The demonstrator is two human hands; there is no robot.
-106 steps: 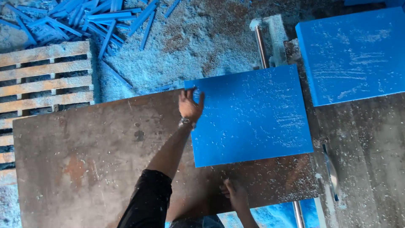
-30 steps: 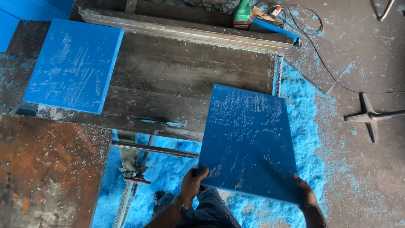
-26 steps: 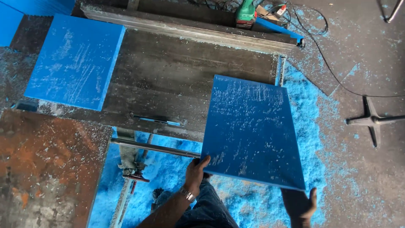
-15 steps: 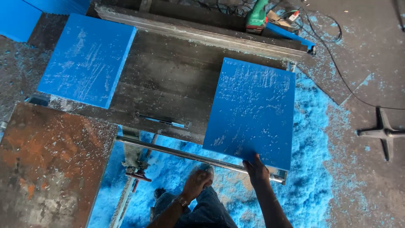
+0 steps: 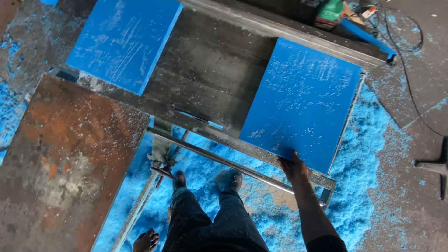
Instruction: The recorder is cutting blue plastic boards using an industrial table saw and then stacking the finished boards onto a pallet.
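**Blue panel settling on the saw bench**

Head view: the right hand (image 5: pixel 293 165) is pressing flat, fingers spread, on the near edge of a blue panel (image 5: pixel 303 100) lying on the bench (image 5: pixel 210 79). It looks stiff, dusty, likely slippery; edges offer the best hold. The left hand (image 5: pixel 145 241) is hanging loose, empty.

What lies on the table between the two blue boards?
In the head view, only bare grey table top, dusted with shavings, separates the left blue board from the right blue board.
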